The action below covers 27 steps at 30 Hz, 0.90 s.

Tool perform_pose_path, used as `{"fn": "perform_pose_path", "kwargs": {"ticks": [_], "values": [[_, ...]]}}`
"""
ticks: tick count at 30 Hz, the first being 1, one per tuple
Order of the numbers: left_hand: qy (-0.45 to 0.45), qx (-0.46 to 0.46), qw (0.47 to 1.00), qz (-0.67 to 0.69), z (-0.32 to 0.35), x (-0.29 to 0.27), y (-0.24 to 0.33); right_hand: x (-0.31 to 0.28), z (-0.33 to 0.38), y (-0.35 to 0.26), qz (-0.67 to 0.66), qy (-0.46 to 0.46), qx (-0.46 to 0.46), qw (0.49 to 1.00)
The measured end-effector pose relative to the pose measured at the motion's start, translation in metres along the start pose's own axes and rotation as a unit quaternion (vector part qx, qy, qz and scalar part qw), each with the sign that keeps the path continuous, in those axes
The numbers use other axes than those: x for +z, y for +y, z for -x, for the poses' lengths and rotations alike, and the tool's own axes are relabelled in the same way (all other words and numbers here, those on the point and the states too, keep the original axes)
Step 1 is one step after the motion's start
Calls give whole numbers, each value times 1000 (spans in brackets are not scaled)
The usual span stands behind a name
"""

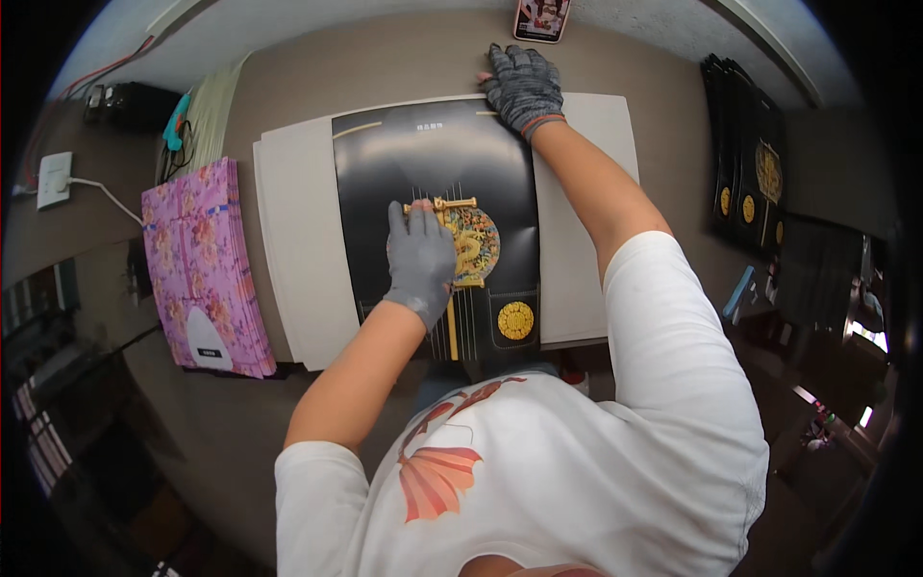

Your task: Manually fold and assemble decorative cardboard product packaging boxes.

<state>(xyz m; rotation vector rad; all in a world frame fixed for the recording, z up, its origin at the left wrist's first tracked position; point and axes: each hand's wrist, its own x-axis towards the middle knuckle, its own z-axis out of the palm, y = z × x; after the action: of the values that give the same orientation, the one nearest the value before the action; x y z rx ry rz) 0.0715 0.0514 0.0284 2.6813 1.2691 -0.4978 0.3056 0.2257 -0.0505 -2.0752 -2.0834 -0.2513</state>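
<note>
A black printed sheet [433, 173] with gold ornament and a round gold seal lies on a stack of white boards [298, 240] on the brown table. My left hand [420, 262], in a grey glove, rests flat on the middle of the black sheet, fingers together and pointing away from me. My right hand [522, 87], also gloved, reaches to the sheet's far right corner and presses or pinches its top edge there; whether it grips the edge is unclear.
A stack of pink floral sheets [202, 264] lies left of the white boards. A phone [541, 19] sits at the table's far edge. More black-and-gold sheets [755, 163] are piled at the right. A wall socket with cable [53, 178] is far left.
</note>
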Motion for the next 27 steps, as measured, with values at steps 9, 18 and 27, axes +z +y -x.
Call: {"fn": "perform_pose_path", "kwargs": {"ticks": [9, 18, 27], "values": [[31, 4, 997, -68, -5, 5, -7, -79, 214, -41, -102, -71, -203, 971], [-47, -5, 999, -26, 0, -3, -12, -125, 412, -73, -172, -133, -153, 964], [403, -46, 814, 416, 64, 106, -79, -138, 373, -58, -347, -128, 206, 906]]}}
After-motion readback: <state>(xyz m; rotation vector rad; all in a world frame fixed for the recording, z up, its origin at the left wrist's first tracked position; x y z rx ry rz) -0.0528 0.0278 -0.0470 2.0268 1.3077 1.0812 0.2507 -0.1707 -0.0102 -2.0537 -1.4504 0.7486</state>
